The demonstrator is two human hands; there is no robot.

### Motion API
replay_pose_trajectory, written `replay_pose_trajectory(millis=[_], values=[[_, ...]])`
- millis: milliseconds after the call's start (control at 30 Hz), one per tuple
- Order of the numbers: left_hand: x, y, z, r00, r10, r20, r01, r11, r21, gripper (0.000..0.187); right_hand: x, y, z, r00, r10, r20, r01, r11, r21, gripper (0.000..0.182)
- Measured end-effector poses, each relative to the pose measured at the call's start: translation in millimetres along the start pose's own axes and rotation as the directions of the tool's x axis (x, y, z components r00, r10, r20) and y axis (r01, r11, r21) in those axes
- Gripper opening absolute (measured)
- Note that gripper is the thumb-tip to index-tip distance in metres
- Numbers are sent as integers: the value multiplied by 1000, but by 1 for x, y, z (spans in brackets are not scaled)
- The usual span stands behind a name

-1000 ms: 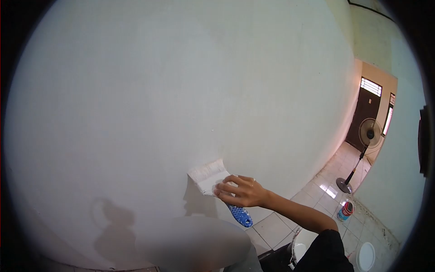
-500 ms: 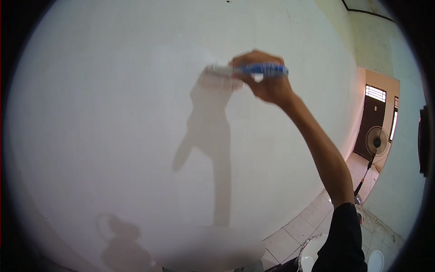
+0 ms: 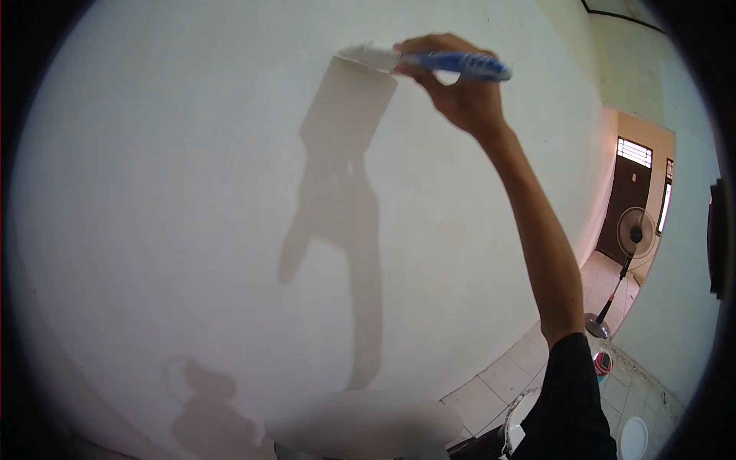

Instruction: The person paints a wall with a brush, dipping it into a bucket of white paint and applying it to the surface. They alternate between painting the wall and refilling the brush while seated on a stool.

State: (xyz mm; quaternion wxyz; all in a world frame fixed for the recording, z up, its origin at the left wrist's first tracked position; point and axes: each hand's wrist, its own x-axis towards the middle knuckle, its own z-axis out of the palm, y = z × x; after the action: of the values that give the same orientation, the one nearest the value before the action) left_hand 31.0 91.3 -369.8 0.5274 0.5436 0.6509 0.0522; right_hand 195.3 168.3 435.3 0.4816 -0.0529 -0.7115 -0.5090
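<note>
My right hand (image 3: pixel 460 80) is closed around the blue handle of a paintbrush (image 3: pixel 464 64), high up against a pale wall (image 3: pixel 192 192). The brush's wide head is coated white, and its bristle end points left and meets the wall surface. Below it, the shadow of the brush and arm falls down the wall. My arm reaches up from the lower right in a dark sleeve. My left hand is out of the picture.
A white-smeared bucket (image 3: pixel 512 433) stands on the tiled floor, partly behind my sleeve. Beyond it are a red-labelled can (image 3: pixel 603 363), a white round lid (image 3: pixel 633 438) and a standing fan (image 3: pixel 636 232) near a doorway. A blurred oval covers the bottom middle.
My right hand has moved upward with the paintbrush, and the brush's shadow has risen with it. The view of the fan and bucket has shifted slightly.
</note>
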Motion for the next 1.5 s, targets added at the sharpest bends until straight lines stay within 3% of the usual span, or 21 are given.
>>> replay_pose_trajectory(millis=[67,100,167,200,233,333,433,533,633,700,833,900,933,967,1033,1100,1167,1300,1367,1467,1500], values=[[0,-2,-1,1000,9,-8,-9,1000,8,37,-28,-18,11,999,9,-44,-7,999,41,18],[-1,-7,2,1000,13,-6,-13,1000,14,37,-49,-30,14,999,-9,-50,7,1000,-26,16],[-4,-10,4,1000,23,-4,-23,999,28,37,-98,-78,18,988,148,-48,-150,988,-36,17],[-4,-12,6,1000,28,-3,-28,999,34,37,-129,-107,22,982,190,23,-184,970,-158,20],[-5,-14,7,999,32,-4,-32,998,45,37,-163,-135,29,958,284,-22,-285,956,-74,25],[-9,-13,8,999,44,7,-45,996,72,39,-225,-238,19,867,484,118,-487,874,-9,23],[-32,10,-2,983,-75,165,67,996,55,41,-273,-312,9,757,598,263,-629,776,46,24],[-26,-18,12,973,230,-27,-216,943,253,37,-289,-325,-3,741,569,356,-639,761,112,24],[-35,-13,13,944,294,-150,-240,923,301,32,-266,-286,-12,708,547,446,-680,700,220,25],[-41,1,8,955,273,-117,-239,940,246,29,-245,-239,-5,773,488,405,-588,791,170,23],[-54,8,2,957,260,-125,-222,941,256,32,-160,-141,5,919,247,308,-329,910,253,15],[-56,2,11,966,246,-83,-216,938,271,36,-120,-115,-3,975,94,201,-117,987,107,11],[-53,-2,17,969,236,-66,-208,935,287,35,-112,-98,0,997,-25,72,20,997,76,14],[-47,-4,20,973,227,-48,-202,932,302,35,-108,-84,4,998,-57,-24,58,997,56,14],[-44,-4,20,977,209,-27,-190,929,318,33,-85,-105,6,996,89,4,-89,996,-6,20],[-47,1,10,982,190,-15,-176,934,312,32,-94,-106,22,994,89,-61,-90,996,-13,21],[-53,8,3,974,217,-58,-192,938,290,31,-128,-123,37,975,212,-61,-208,976,57,21],[-51,11,3,970,235,-71,-210,944,253,29,-203,-199,47,942,336,14,-335,939,-75,18],[-40,5,14,969,241,-57,-219,941,257,29,-257,-252,47,871,487,66,-485,873,-48,19],[-33,5,21,960,275,-46,-254,930,265,26,-342,-342,32,736,607,299,-626,779,-42,19],[-35,4,19,957,287,-38,-266,923,279,25,-357,-370,25,652,652,388,-711,703,13,20]])
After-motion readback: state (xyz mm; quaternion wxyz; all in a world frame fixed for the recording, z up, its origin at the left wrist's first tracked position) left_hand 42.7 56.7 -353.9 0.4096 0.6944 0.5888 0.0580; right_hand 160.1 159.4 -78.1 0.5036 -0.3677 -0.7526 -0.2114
